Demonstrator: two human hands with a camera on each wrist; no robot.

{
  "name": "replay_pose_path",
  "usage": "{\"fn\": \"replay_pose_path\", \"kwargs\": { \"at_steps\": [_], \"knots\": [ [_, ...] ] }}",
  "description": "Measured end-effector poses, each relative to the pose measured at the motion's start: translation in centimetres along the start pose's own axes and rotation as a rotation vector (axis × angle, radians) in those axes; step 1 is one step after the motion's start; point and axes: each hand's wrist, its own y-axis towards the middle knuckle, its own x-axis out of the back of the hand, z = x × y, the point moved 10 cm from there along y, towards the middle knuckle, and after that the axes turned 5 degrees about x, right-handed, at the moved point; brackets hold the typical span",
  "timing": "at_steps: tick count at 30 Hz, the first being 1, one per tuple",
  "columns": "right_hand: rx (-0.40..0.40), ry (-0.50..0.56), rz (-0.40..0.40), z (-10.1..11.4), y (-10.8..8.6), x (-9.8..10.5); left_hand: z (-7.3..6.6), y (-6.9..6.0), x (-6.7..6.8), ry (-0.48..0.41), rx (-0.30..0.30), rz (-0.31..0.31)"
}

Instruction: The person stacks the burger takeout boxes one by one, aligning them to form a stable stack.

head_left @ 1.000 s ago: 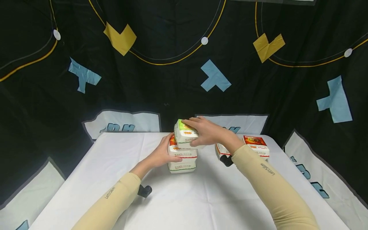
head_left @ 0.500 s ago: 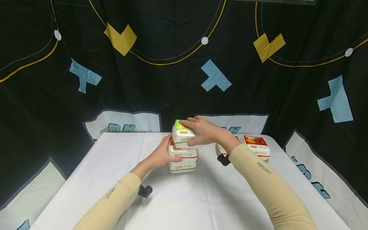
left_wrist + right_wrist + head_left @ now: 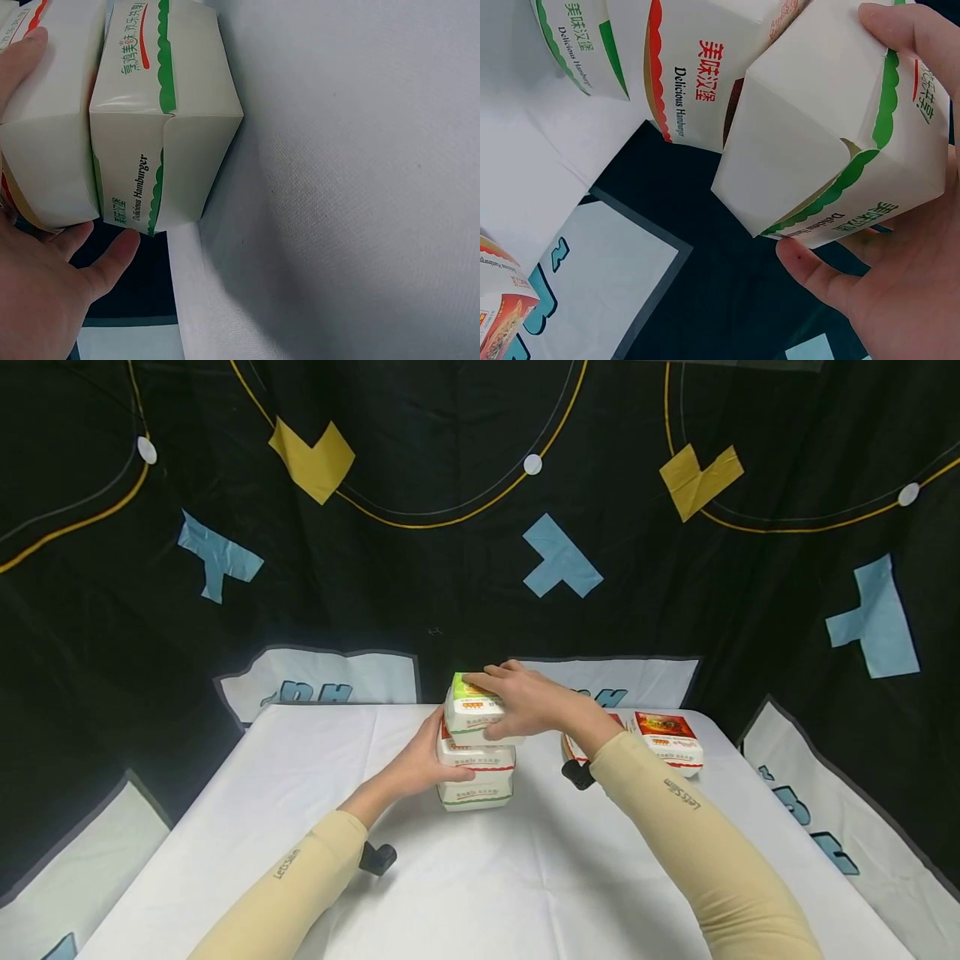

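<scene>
Presently, the right hand (image 3: 527, 700) grips a green-topped box (image 3: 471, 713) above a red-striped box (image 3: 489, 758), which the left hand (image 3: 418, 762) clasps between thumb and fingers.

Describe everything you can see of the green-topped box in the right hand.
The green-topped box is white, apparently thin card, with slanted sides, wavy green bands and printed Chinese lettering. Its lid looks closed. The right hand holds it, fingers over the top and thumb on the near side. It is askew above the stack's red-banded box; whether they touch is unclear.
</scene>
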Motion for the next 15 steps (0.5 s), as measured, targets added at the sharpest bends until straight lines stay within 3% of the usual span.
{"fn": "replay_pose_path", "kwargs": {
  "at_steps": [6, 11, 15],
  "knots": [
    [0.004, -0.005, -0.001, 0.1, 0.2, 0.0, -0.9, -0.4, 0.1, -0.033, 0.008, 0.015],
    [-0.003, -0.011, -0.004, 0.2, 0.4, -0.2, -2.3, -0.9, 0.1, -0.048, -0.043, 0.032],
    [0.014, -0.02, -0.015, 0.5, 0.6, -0.1, -1.8, -0.8, 0.0, -0.045, -0.059, 0.032]
  ]
}}
